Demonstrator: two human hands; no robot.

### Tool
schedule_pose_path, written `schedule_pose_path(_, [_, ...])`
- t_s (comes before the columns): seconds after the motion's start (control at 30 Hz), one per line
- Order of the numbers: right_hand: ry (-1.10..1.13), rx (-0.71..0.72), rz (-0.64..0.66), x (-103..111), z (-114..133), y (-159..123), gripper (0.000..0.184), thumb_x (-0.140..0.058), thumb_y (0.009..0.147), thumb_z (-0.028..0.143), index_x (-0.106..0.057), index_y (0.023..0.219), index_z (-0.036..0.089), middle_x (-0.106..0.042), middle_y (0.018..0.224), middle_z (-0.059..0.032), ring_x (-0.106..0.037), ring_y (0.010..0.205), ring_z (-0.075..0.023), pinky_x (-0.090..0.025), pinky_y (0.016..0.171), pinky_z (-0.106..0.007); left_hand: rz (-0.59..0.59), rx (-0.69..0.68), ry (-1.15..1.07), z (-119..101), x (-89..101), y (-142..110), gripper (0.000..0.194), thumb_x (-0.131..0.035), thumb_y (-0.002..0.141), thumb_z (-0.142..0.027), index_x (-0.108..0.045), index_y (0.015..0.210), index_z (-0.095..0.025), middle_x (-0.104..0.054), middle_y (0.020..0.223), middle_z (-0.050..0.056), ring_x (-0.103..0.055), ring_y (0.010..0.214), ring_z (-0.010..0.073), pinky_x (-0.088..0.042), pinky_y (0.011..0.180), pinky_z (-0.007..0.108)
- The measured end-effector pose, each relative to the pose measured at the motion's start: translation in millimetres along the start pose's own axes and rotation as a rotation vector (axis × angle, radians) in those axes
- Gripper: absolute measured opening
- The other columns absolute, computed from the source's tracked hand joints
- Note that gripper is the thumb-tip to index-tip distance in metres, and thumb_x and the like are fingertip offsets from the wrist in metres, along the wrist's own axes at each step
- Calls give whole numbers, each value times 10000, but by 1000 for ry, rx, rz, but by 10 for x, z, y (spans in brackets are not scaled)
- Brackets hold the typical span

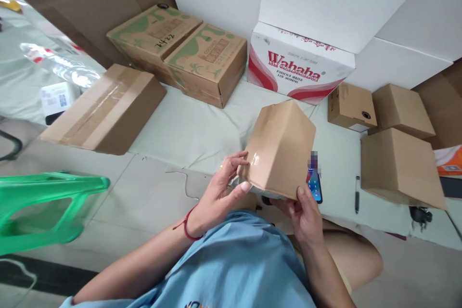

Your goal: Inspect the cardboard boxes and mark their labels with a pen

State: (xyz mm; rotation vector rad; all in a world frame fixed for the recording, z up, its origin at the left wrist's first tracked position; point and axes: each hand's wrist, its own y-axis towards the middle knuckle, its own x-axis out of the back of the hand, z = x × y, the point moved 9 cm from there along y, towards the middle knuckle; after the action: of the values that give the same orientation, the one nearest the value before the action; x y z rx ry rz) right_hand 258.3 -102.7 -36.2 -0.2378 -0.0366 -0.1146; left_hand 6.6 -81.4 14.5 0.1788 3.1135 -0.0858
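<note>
A plain brown cardboard box (pixel 279 149) sits tilted at the near edge of the cloth-covered table, a strip of shiny clear tape on its left part. My left hand (pixel 225 185) grips its near left corner, fingers on the side and thumb stretched along the bottom edge. At the near right corner, my right hand (pixel 306 211) pinches the box with thumb and fingers. Something grey and silvery shows beneath the box's near edge, mostly hidden. Just right of the box lies a phone (pixel 315 186) with its screen lit.
Behind stand two printed coconut cartons (pixel 205 60) and a white-and-red Wahaba-style water carton (pixel 296 65). A taped box (pixel 104 110) lies left; smaller boxes (pixel 400 166) stand right, near a black pen (pixel 357 195). A green plastic stool (pixel 50 183) is on the floor at left.
</note>
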Motion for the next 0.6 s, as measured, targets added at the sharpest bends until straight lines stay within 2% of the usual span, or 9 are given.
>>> schedule_pose_path(0.07, [-47,-44,-25,45,57,-31,507,-641,1018,649,-726,1327,256,-718,881,-33,-521,578,-159,-481,513,-303,24,41,-20,83,37,35,636,-650,969,-782,-617,1338,-265,-508,1675,170,-554,1497,384,-447,1219,547])
schedule_pose_path(0.13, [-165,-52,11,16,140,-51,597,-656,1014,650,-687,1449,242,-709,835,-16,-543,576,-164,-500,530,-305,52,106,2,162,46,72,673,-652,939,-823,-629,1266,-235,-587,1601,189,-610,1431,390,-476,1187,555])
schedule_pose_path(0.27, [-339,23,46,-36,286,-92,717,-662,1003,662,-632,1562,214,-733,786,-30,-609,574,-209,-529,551,-343,87,235,13,259,42,75,533,-802,911,-669,-657,1157,-219,-711,1437,169,-674,1345,356,-517,1160,519])
schedule_pose_path(0.33, [-338,70,53,-39,313,-126,731,-690,995,634,-601,1598,230,-759,831,-42,-622,580,-214,-550,569,-358,78,215,-75,264,49,41,487,-872,887,-553,-652,1179,-230,-713,1438,148,-671,1368,336,-532,1164,487])
schedule_pose_path(0.43, [-263,122,68,-24,299,-180,742,-752,976,567,-541,1641,312,-797,971,-56,-603,585,-196,-583,593,-376,37,107,-144,291,93,-27,596,-917,854,-430,-608,1334,-258,-667,1502,142,-624,1441,326,-534,1185,467])
schedule_pose_path(0.53, [-186,159,88,-8,263,-188,667,-801,951,515,-592,1571,385,-803,1081,-57,-538,570,-161,-600,598,-380,-51,52,-115,396,166,-71,668,-904,854,-414,-584,1417,-249,-641,1530,158,-596,1466,342,-509,1223,493])
schedule_pose_path(0.6, [-170,142,97,2,207,-157,610,-824,934,494,-641,1506,386,-797,1035,-36,-497,554,-143,-604,590,-368,-75,59,-87,462,172,-67,644,-882,866,-427,-603,1414,-235,-644,1528,165,-586,1478,357,-493,1243,516])
